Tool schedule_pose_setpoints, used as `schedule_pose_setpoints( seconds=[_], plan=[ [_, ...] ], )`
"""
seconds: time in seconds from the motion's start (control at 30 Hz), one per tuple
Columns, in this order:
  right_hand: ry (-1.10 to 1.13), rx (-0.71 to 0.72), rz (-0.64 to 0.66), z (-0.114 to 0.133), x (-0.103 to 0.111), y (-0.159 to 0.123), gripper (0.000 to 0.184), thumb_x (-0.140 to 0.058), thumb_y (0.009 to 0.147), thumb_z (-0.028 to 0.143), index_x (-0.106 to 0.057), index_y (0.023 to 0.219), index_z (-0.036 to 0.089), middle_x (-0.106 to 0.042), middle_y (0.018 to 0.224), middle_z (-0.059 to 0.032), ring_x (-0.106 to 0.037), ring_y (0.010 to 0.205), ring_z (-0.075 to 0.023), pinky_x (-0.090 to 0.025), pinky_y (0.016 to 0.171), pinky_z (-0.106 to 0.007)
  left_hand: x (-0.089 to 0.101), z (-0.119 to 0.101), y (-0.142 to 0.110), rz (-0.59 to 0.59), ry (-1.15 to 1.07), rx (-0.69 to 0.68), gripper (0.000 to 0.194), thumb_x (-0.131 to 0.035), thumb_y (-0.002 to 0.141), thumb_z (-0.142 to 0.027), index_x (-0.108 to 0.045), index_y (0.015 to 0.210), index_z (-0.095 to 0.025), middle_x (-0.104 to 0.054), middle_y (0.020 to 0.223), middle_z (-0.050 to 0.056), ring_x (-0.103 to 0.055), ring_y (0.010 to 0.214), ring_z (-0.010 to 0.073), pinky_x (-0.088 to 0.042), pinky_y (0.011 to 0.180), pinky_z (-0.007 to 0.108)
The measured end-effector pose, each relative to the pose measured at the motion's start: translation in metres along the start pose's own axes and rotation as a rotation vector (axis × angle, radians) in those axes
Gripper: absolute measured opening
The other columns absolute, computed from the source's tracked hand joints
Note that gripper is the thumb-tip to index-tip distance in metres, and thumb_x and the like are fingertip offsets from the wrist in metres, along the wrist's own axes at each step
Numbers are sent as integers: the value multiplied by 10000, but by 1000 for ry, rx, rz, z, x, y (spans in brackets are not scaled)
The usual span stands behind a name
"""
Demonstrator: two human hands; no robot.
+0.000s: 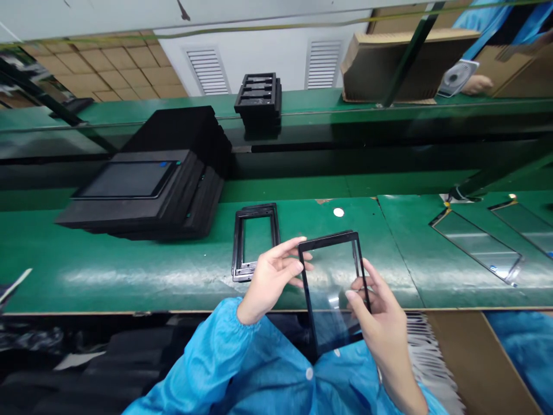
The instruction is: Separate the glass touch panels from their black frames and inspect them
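I hold a thin glass panel with a black border (333, 288) upright in front of me, above the near edge of the green bench (129, 271). My left hand (272, 276) pinches its left edge with thumb and fingers. My right hand (380, 314) grips its right edge, fingers behind the glass and thumb in front. A black rectangular frame (254, 239) lies flat on the bench just left of my left hand. Both my sleeves are blue.
A fanned stack of black trays (151, 190), with a dark screen on top, sits at the left. A smaller stack of black trays (259, 98) stands on the far shelf. Clear film sheets (479, 245) lie at the right. A cardboard box (406, 63) and another person's hand (475, 85) are far right.
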State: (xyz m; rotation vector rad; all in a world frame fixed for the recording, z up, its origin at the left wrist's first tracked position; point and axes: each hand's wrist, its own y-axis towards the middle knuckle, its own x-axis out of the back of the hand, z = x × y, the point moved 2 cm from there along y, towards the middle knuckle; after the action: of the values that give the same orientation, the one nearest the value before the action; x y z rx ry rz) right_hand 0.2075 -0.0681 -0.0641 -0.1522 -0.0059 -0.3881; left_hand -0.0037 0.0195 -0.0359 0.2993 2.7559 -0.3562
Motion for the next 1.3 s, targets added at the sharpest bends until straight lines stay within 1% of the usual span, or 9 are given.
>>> schedule_pose_setpoints(
  seconds=[0.13,0.23,0.3,0.4,0.53,1.0,1.13,1.2,1.3],
  plan=[
    [-181,135,-16,-4,4,0,626,-725,933,385,-556,1525,273,-655,1005,-47,-638,745,-167,-589,643,-307,0,0,0,-15,18,12,595,-877,812,-348,-709,1361,-193,-799,1183,163,-814,942,282,-628,552,200],
    [-382,375,-123,9,11,7,502,-736,911,377,-684,1398,271,-612,1357,-131,-653,1154,-293,-562,978,-476,1,-3,-2,-20,68,19,561,-875,814,-337,-730,1328,-168,-812,1159,173,-828,860,270,-629,562,209],
    [-327,379,-103,22,16,17,475,-696,943,384,-674,1406,282,-568,1510,-132,-614,1296,-325,-505,1079,-515,0,-6,-6,0,120,18,510,-867,820,-314,-753,1287,-147,-830,1079,168,-830,820,260,-618,565,199],
    [-113,148,105,40,18,34,449,-611,998,422,-661,1407,245,-816,1105,-109,-773,953,-263,-601,880,-426,-2,-13,-13,34,170,18,444,-852,825,-281,-776,1240,-144,-843,1007,144,-831,790,245,-613,575,193],
    [-78,63,195,53,16,42,313,-662,946,421,-774,1118,185,-794,651,-37,-754,666,-220,-579,757,-349,-1,-19,-20,42,203,41,411,-850,816,-263,-789,1207,-153,-849,953,116,-830,774,239,-624,582,205],
    [20,88,114,57,11,30,170,-700,933,362,-787,960,218,-788,626,-6,-806,663,-210,-630,681,-272,7,-7,-23,69,344,40,449,-780,875,-360,-755,1266,-141,-842,921,120,-826,783,266,-648,588,272],
    [5,72,171,50,0,29,196,-715,915,378,-793,960,205,-808,683,-36,-801,651,-216,-630,638,-279,-2,-18,-21,104,694,-186,377,-658,949,-316,-746,1303,-222,-716,1395,139,-722,1231,316,-646,920,397],
    [-11,40,275,44,-12,29,205,-733,887,374,-803,963,197,-830,763,-58,-802,682,-221,-631,646,-289,-12,-25,-19,188,934,-306,450,-688,913,-273,-719,1362,-270,-619,1528,105,-584,1410,333,-506,1144,476],
    [8,-31,414,37,-21,32,262,-753,848,408,-811,978,188,-832,777,-60,-794,693,-232,-630,676,-319,-23,-25,-15,444,1011,-119,658,-682,902,-239,-548,1545,-284,-828,1123,81,-784,1056,287,-576,1021,445]
  ],
)
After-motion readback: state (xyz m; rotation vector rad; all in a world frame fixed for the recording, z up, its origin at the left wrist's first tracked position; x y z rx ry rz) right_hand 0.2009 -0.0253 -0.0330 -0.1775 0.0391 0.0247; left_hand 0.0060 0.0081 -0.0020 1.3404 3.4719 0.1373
